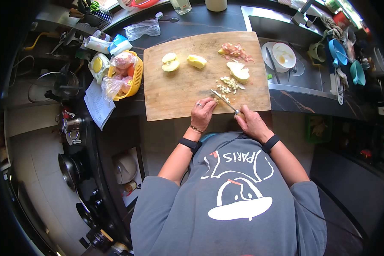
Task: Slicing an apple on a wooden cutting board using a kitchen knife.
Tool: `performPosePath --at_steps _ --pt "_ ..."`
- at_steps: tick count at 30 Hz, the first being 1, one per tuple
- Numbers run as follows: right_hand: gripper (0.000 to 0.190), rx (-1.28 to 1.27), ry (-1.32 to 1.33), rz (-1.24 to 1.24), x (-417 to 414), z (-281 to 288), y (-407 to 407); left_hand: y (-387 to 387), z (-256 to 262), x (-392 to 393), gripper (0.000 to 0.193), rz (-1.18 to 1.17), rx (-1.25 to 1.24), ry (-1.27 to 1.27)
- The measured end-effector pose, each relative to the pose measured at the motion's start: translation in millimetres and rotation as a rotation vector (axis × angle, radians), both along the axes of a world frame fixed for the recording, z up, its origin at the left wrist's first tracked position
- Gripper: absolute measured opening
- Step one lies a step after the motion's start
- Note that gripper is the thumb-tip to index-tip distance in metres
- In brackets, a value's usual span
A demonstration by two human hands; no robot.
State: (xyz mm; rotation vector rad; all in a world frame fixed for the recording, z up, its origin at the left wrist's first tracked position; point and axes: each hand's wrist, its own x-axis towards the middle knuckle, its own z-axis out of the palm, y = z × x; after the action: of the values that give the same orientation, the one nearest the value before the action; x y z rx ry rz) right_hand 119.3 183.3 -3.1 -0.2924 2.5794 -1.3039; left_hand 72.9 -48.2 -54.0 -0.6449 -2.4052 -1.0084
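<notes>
My right hand (252, 122) grips a small knife (224, 100) by its wooden handle, the blade slanting up to the left over the cutting board's near edge. Beside the blade, my left hand (204, 110) pinches a small brownish piece that I cannot identify. Chopped pale bits (228, 85) lie just beyond the knife on the wooden cutting board (179, 96). Farther up are pale cut slices (240, 73) and a pile of reddish peelings (238, 52). A halved apple (170, 62) and a yellowish apple piece (196, 61) rest on the board's left and middle.
Left of the board stands a yellow basket (137, 75) of bagged fruit, with papers (99, 104) next to it. The sink (294, 78) at right holds a white bowl (284, 56), a plate and a dark utensil. A plastic bag (144, 29) lies behind the board.
</notes>
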Motion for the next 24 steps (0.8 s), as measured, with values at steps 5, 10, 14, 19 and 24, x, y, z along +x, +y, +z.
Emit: performPosePath --at_steps 5,10,14,19,24 --pt "0.026 0.005 0.03 -0.007 -2 2 0 4 -3 -8 0.017 -0.028 -0.02 0.005" --pt "0.025 0.021 0.053 0.006 -2 2 1 5 -6 -11 0.019 -0.05 0.053 0.052" --pt "0.025 0.024 0.062 0.02 -2 3 1 3 -6 -12 0.02 -0.076 0.036 0.06" --pt "0.024 0.041 0.083 0.054 -2 1 0 2 -4 -12 0.019 -0.089 0.029 0.047" --pt "0.022 0.064 0.077 0.062 -2 3 -3 3 1 -13 0.018 -0.092 0.029 0.047"
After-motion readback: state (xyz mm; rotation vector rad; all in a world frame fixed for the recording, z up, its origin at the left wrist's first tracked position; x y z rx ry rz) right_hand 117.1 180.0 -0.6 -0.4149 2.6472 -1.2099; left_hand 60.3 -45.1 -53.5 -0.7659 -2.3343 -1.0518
